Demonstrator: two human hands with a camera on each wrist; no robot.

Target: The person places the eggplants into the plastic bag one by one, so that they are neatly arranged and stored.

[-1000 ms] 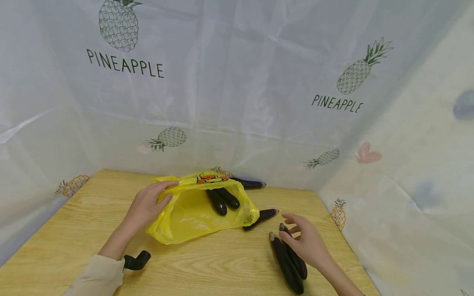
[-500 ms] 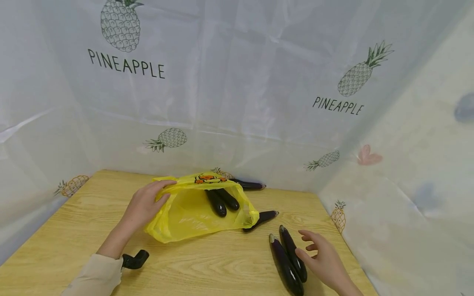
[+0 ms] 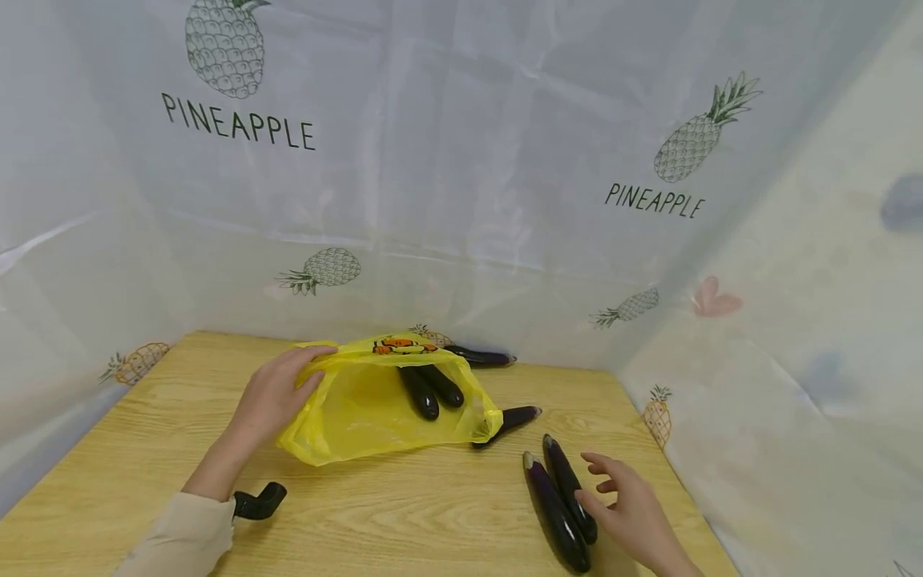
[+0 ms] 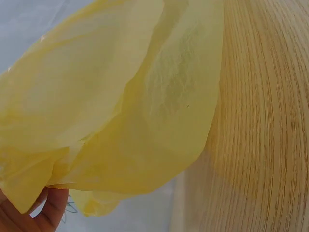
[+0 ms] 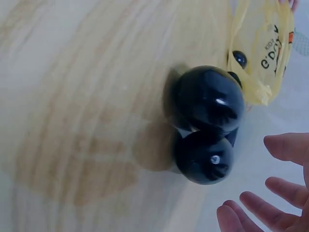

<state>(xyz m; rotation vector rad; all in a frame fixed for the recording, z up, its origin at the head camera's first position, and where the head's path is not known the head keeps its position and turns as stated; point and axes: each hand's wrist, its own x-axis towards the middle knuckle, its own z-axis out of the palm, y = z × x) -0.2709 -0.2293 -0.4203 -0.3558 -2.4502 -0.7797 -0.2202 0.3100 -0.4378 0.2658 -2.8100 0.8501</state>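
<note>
With its fingers at the left edge of the opening, my left hand [image 3: 277, 394] holds up a thin yellow plastic bag [image 3: 317, 437]. In the left wrist view, the fingers [image 4: 54, 205] pinch the film of the bag. Two dark eggplants [image 3: 418, 394] lie inside, visible through the mouth. My right hand [image 3: 630, 505] hovers with loosely spread fingers beside a pair of eggplants [image 3: 554, 513] lying side by side on the table. The right wrist view shows a gap between its fingers [image 5: 285, 191] and the round ends of these eggplants [image 5: 207, 99].
Another eggplant [image 3: 517, 417] lies partly hidden by the bag's right corner, and one more [image 3: 490, 357] lies behind the bag near the back edge. The wooden table [image 3: 404, 521] meets a pineapple-print curtain [image 3: 461, 200]. A black strap piece [image 3: 259, 502] sits at the left wrist.
My right hand has moved right and toward me, off the paired eggplants, then stayed nearly still. My left hand has drawn the bag's edge slightly left.
</note>
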